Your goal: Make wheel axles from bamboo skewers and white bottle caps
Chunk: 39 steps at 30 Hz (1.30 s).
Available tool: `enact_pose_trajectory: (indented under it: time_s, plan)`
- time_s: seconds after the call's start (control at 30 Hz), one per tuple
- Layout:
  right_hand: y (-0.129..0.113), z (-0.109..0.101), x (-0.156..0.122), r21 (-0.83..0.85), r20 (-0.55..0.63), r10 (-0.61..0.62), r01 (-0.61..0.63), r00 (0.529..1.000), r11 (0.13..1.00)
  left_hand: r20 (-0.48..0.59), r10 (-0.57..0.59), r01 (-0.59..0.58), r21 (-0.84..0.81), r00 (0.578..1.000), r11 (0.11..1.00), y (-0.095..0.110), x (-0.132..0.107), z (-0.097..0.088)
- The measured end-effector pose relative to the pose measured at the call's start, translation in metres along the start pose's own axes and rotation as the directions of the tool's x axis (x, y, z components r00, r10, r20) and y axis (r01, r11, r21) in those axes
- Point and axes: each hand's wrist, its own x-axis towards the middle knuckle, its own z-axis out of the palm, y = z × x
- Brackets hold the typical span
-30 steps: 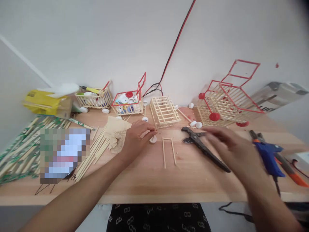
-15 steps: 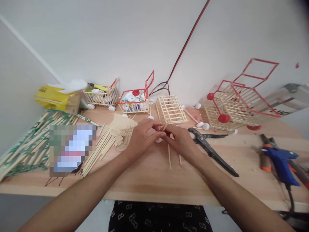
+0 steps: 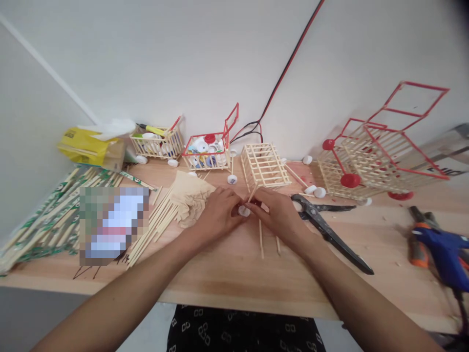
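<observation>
My left hand (image 3: 220, 212) is closed at the middle of the table, fingertips against a small white bottle cap (image 3: 244, 210). Facing it, my right hand (image 3: 280, 208) pinches a thin wooden stick (image 3: 253, 193) that slants up between the two hands. The right thumb lies close to the cap. Two more sticks (image 3: 261, 242) extend from under my right hand towards the front edge; whether they join the held stick is hidden. Just behind the hands stands a slatted stick basket (image 3: 264, 166).
Black-handled shears (image 3: 330, 232) lie to the right, with a blue glue gun (image 3: 443, 249) beyond. Stick carts (image 3: 207, 154) line the wall, and a larger red-trimmed one (image 3: 388, 151) stands right. Loose sticks (image 3: 154, 230), crumpled sandpaper-like sheets (image 3: 188, 200) and wrapped chopsticks (image 3: 44, 220) lie left.
My left thumb and fingers have drawn back from the stick and down to the white cap, leaving the stick in my right hand. The view has shifted slightly.
</observation>
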Motion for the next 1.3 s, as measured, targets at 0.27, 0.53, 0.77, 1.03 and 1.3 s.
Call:
enact_pose_trajectory:
  time_s: [0.27, 0.53, 0.77, 1.03, 1.3]
  plan:
    - [-0.005, -0.008, 0.000, -0.032, -0.073, -0.037, 0.035, 0.997, 0.999, -0.047, 0.003, -0.008, -0.112, 0.999, 0.994, 0.002, 0.000, -0.001]
    - [-0.005, -0.006, -0.004, -0.049, -0.046, -0.027, 0.025, 0.999, 0.998, -0.043, 0.017, -0.021, -0.108, 0.999, 0.994, 0.005, -0.001, 0.004]
    - [-0.001, 0.000, -0.005, -0.027, -0.016, -0.007, 0.007, 1.000, 1.000, -0.081, 0.029, -0.038, -0.106, 0.996, 0.994, 0.003, -0.003, 0.009]
    - [0.002, 0.002, -0.004, -0.022, 0.028, 0.005, -0.005, 1.000, 1.000, -0.051, 0.018, -0.022, -0.077, 0.999, 0.997, 0.001, -0.003, 0.012]
    - [0.004, 0.003, -0.004, -0.024, 0.020, -0.002, 0.003, 1.000, 1.000, -0.054, 0.015, -0.019, -0.079, 0.998, 0.997, 0.000, -0.002, 0.013]
